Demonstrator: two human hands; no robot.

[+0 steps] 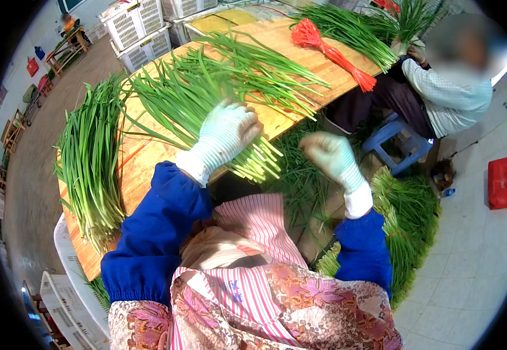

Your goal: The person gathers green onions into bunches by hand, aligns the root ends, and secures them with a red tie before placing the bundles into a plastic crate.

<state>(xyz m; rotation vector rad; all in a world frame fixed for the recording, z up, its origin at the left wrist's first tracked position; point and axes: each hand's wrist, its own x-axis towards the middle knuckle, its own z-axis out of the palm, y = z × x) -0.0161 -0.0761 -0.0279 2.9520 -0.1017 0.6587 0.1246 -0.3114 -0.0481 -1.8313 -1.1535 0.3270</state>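
My left hand (227,131), in a pale striped glove with bare fingertips, is closed on a bunch of garlic chives (175,99) on the wooden table (142,151). Their pale cut ends stick out past the table's near edge. My right hand (329,154), gloved alike, hangs in the air right of the table edge, over loose green leaves (300,181). Its fingers are smeared by motion, so I cannot tell what they hold, if anything. Farther along the table lie loose chives (271,70). A large heap of chives (93,157) rests at the left end.
Red plastic ties (335,52) lie on the table near more chives (347,32). A co-worker (452,99) sits at right by a blue stool (399,143). Bundled chives (408,216) stand on the floor at my right. White crates (134,26) are stacked behind; a red bag (501,182) lies far right.
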